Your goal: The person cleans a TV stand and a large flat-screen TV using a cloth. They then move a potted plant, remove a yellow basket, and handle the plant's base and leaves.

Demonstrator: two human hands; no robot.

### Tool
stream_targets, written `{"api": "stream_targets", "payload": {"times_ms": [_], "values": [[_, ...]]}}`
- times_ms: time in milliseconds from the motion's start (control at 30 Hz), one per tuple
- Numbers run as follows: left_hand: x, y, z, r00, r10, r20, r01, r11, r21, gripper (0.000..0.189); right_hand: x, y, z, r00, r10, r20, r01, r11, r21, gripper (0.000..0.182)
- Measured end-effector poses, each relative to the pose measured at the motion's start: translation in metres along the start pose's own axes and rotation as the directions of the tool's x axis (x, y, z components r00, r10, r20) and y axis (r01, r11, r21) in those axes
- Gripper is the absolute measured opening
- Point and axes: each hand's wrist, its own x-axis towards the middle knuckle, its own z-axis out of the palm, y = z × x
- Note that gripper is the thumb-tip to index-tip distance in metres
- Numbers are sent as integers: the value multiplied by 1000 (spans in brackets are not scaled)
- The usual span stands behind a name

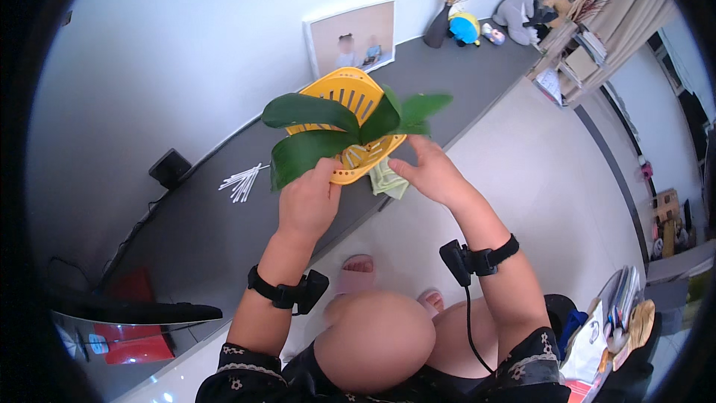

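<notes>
My left hand (309,201) grips the near rim of a yellow slotted plastic basket (352,81), thumb on the edge. The basket tilts above a dark grey cabinet top. From it spread broad green plant leaves (319,145), several hanging over the rim. At the basket's right corner is my right hand (432,170). Its thumb stands apart from the rim, and the other fingertips are partly hidden by the rim and a leaf. A folded pale green cloth (387,180) lies below, between the hands. White cotton swabs (241,183) lie in a loose pile to the left.
The dark grey cabinet top (196,235) runs along the wall. A framed photo (355,33), a dark vase (438,28), a blue-and-yellow figure (464,28) and a grey plush toy (517,11) stand on it. A black box (170,169) sits left, a screen (134,309) lower left.
</notes>
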Motion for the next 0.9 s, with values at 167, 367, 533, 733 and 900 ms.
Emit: {"api": "stream_targets", "payload": {"times_ms": [167, 367, 533, 733, 900], "values": [[1, 27, -7, 992, 129, 13, -129, 991, -22, 15, -14, -18, -28, 983, 20, -184, 2, 993, 114, 61], [0, 45, -11, 966, 258, 7, -258, 966, 33, 17, -22, -22, -27, 973, 136, -185, 39, 696, 717, 56], [-7, 50, -20, 929, 366, 51, -370, 914, 165, 16, -23, -28, -22, 946, 291, -142, -95, 669, 737, 36], [-12, 45, -29, 932, 340, 130, -360, 910, 204, 7, -14, -31, -13, 908, 321, -271, 5, 637, 771, 25], [-10, 58, -10, 971, 223, 90, -233, 966, 114, 6, -13, -15, -20, 919, 245, -308, -139, 934, 328, 30]]}}
